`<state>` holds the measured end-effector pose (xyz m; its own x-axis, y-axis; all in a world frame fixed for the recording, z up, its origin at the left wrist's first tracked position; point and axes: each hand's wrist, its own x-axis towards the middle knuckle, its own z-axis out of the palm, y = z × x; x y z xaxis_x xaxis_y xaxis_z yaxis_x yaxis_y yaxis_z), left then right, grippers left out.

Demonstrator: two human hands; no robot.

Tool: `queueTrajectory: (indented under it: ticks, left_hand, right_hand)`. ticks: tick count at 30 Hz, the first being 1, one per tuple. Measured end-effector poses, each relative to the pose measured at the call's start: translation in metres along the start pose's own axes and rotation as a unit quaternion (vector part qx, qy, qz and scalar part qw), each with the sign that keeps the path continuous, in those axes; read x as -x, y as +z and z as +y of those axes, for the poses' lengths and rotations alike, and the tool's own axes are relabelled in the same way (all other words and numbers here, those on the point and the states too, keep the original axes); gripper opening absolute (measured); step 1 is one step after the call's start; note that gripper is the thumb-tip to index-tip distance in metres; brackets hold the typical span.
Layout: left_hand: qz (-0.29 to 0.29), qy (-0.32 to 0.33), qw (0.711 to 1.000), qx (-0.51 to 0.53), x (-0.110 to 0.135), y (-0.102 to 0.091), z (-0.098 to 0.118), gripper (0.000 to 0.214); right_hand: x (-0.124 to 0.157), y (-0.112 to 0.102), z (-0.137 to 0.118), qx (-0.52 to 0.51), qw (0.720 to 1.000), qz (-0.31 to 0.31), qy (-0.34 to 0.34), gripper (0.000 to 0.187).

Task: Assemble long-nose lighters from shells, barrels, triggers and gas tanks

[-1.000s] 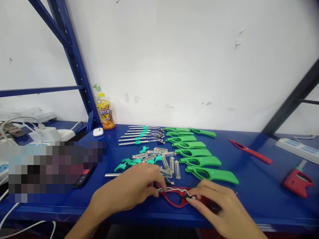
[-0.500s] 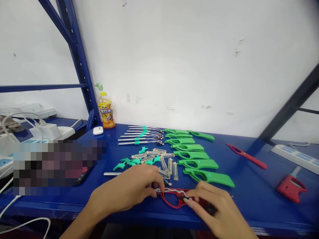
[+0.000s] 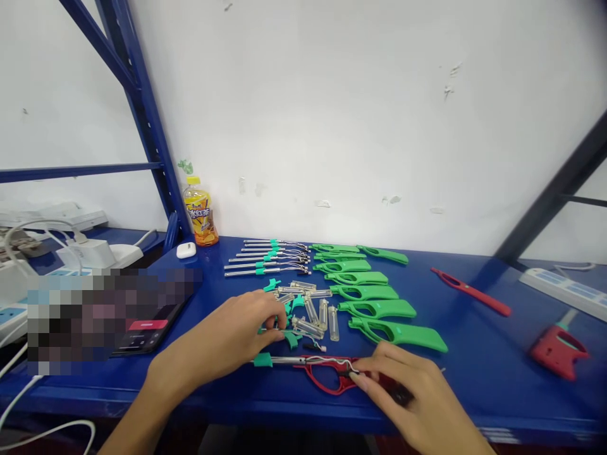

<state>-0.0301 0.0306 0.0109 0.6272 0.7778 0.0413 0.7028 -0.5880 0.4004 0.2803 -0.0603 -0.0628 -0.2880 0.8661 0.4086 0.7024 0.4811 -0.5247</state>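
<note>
Low at the front lies a red lighter half-shell (image 3: 327, 388). A metal lighter tube (image 3: 287, 361) with a green collar (image 3: 262, 359) extends left from it, and white wires run along inside. My right hand (image 3: 412, 395) is closed at the shell's handle, thumb and fingers pinching a black igniter (image 3: 348, 373) at the wire ends. My left hand (image 3: 246, 328) reaches over a heap of green triggers (image 3: 293, 340), fingers curled and thumb near the fingertips; anything pinched there is hidden. A black wired igniter (image 3: 313, 347) lies just beyond the red shell.
Clear fuel tanks (image 3: 334, 323) lie mid-table. Several wired metal tubes (image 3: 251, 266) and green lighter shells (image 3: 403, 335) lie in rows behind. To the right are a red shell (image 3: 472, 291) and a red lighter piece (image 3: 559, 351). A drink bottle (image 3: 200, 215) and phone (image 3: 147, 332) stand left.
My left hand has left the metal tube at the red shell and moved up and left to the green triggers, uncovering the tube and its green collar. My right hand stays in place.
</note>
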Motion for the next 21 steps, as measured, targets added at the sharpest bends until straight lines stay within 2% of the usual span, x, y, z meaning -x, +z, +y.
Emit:
queueTrajectory:
  ticks: [8, 13, 16, 21]
  left_hand:
    - [-0.011, -0.016, 1.0, -0.023, -0.008, 0.007, 0.014, 0.013]
    - [0.013, 0.002, 1.0, -0.023, -0.006, 0.004, 0.015, 0.016]
    - [0.026, 0.018, 0.999, -0.014, -0.003, 0.002, 0.024, 0.015]
    - [-0.002, 0.067, 0.998, 0.011, 0.002, 0.008, 0.044, 0.016]
  right_hand:
    - [0.001, 0.0, 0.001, -0.005, 1.0, -0.019, 0.017, 0.022]
    - [0.003, 0.001, 0.004, -0.009, 0.999, -0.03, 0.031, 0.023]
    - [0.003, 0.001, 0.004, -0.013, 0.999, -0.035, 0.038, 0.025]
    - [0.003, 0.001, 0.003, -0.016, 0.998, -0.029, 0.048, 0.027]
